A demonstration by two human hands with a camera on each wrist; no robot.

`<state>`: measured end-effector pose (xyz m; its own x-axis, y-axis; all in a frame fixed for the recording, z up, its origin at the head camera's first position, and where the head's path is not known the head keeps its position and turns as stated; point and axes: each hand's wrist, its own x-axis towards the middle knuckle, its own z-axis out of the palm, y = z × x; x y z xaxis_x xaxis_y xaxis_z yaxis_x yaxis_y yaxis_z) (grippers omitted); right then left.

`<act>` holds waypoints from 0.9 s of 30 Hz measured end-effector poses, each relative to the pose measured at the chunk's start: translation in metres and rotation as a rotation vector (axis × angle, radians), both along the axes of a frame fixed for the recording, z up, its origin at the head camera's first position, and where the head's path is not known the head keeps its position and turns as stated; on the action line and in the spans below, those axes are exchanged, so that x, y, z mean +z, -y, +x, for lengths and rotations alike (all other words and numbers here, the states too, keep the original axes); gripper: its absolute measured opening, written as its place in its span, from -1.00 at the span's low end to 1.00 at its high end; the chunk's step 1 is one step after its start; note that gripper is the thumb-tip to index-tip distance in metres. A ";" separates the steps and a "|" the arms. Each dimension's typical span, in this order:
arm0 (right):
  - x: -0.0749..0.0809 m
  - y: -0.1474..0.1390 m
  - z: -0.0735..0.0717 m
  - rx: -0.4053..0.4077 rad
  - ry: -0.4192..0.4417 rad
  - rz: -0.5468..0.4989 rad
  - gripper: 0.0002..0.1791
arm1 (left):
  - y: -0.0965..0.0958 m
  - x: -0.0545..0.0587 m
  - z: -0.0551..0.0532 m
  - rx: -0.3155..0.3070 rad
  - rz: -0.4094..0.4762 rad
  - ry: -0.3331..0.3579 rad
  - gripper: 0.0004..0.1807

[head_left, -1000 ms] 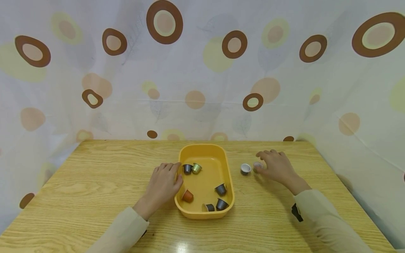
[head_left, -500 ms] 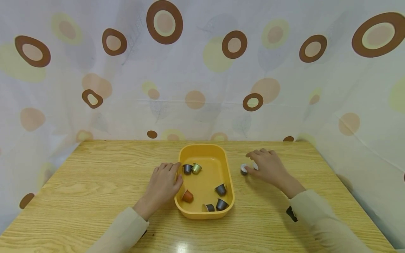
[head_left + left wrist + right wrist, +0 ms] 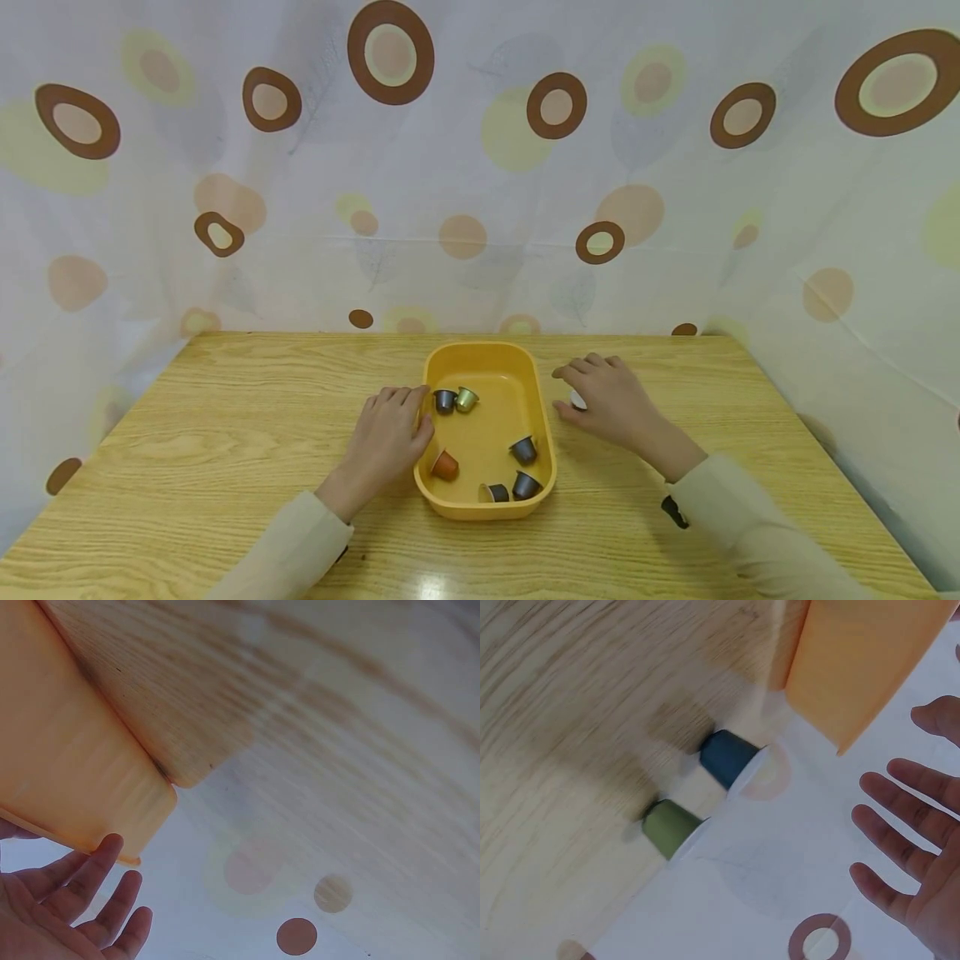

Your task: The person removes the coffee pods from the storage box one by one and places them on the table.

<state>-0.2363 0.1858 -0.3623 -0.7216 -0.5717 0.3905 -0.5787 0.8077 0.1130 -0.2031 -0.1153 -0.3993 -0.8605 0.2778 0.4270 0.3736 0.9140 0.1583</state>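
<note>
My left hand [image 3: 386,437] rests at the left rim of a yellow plastic tub [image 3: 487,510], fingers relaxed; in the left wrist view a fingertip overlaps the tub's rim. To the right of the tub my right hand [image 3: 611,404] hovers with spread fingers and holds nothing. Below it, two coffee capsules stand lid up on the table: a dark blue one [image 3: 729,759] nearer the tub and a green one [image 3: 671,829] beside it. From the head, only a white lid [image 3: 577,401] shows past the hand.
Inside the tub lie several capsules: a dark one [image 3: 445,402] beside a light green one [image 3: 467,400], an orange one [image 3: 445,465], and more dark ones [image 3: 526,485] at the near right. A wooden table [image 3: 225,433] meets a patterned cloth backdrop [image 3: 465,167] behind.
My right hand has moved left over the standing capsules towards the tub, covering most of them in the head view. The left hand, the tub and its capsules have stayed put.
</note>
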 end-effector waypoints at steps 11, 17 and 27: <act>0.003 0.021 0.011 0.107 -0.040 0.019 -0.61 | 0.000 0.000 0.000 0.004 0.008 0.003 -0.61; 0.001 0.029 0.015 0.139 -0.004 0.047 -0.61 | 0.000 0.000 0.000 0.003 0.011 0.003 -0.61; -0.006 0.037 0.017 0.175 -0.002 0.081 -0.64 | 0.000 -0.001 0.000 0.004 0.009 0.008 -0.61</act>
